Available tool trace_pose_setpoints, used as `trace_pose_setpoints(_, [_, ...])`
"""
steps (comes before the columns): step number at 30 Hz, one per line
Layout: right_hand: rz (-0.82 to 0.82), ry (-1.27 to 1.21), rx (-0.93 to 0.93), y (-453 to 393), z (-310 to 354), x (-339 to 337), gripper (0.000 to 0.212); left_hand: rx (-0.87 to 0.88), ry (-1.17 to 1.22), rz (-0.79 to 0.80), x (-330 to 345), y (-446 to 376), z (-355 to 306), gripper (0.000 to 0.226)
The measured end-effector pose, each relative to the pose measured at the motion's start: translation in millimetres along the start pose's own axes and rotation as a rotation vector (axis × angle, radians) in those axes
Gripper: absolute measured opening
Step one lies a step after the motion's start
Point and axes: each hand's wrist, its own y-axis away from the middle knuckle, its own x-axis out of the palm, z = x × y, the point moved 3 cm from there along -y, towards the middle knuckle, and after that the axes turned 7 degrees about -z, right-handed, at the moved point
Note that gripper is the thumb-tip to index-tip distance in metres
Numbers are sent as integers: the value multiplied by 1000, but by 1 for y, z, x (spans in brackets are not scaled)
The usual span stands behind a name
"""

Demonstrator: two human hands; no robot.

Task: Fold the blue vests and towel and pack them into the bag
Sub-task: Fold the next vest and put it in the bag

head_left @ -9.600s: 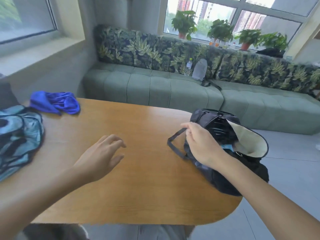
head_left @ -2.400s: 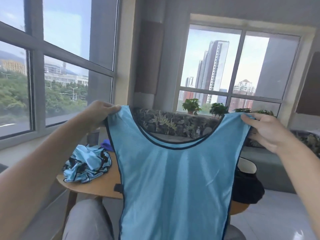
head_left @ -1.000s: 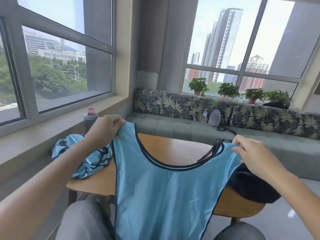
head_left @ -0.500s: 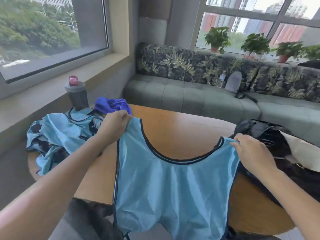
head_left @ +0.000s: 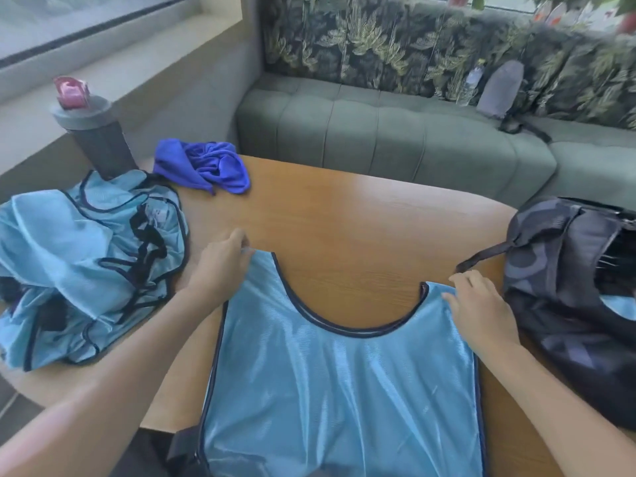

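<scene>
here, both hands pinching vest (head_left: 340,383) shoulders on table (head_left: 344,215) — bag (head_left: 564,304) open, light-blue cloth inside

a lounge: cushioned window bench (head_left: 395,132), leaf-print backrest (head_left: 413,46), wooden table (head_left: 344,218).

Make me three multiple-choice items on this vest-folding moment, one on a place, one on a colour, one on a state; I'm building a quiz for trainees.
1. Where does the towel lie?
A. inside the bag
B. on the table's far left, beside the dark bottle
C. on the sofa

2. What colour is the towel?
A. deep blue
B. white
C. red

3. How is the vest at the centre held?
A. left hand only
B. right hand only
C. both hands, one at each shoulder strap

Answers: 1 B, it lies on the table next to the bottle. 2 A, darker than the light blue vests. 3 C, the left hand and right hand each hold a strap.
</scene>
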Motion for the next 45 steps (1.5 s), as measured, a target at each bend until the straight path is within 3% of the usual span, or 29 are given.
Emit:
trace_pose_setpoints(4, [-202, -155, 26, 16, 8, -15, 11, 284, -109, -228, 4, 28, -2, 21])
trace_pose_setpoints(6, [-145, -250, 95, 29, 15, -17, 22, 352, -105, -171, 16, 41, -1, 21])
trace_pose_setpoints(9, [173, -242, 158, 49, 30, 0, 44, 272, -144, 26, 37, 54, -3, 38])
trace_pose_setpoints(11, [248, -225, 130, 58, 42, 12, 55, 311, -192, 99, 49, 60, -9, 38])
trace_pose_setpoints(13, [216, -239, 120, 57, 52, 20, 57, 310, -224, 142, 58, 61, -17, 46])
trace_pose_setpoints(16, [183, -197, 99, 40, 59, 30, 58, 222, -158, 82, 69, 51, -26, 60])
trace_pose_setpoints(30, [124, -188, 41, -136, 48, 93, 55, 252, -243, 37, 128, -105, -61, 72])
trace_pose_setpoints(40, [119, -184, 85, -240, 35, 131, 56, 274, -252, 27, 159, -206, -79, 59])
trace_pose_setpoints(45, [156, -305, 126, -256, 32, 134, 57, 259, -208, 106, 156, -221, -84, 56])
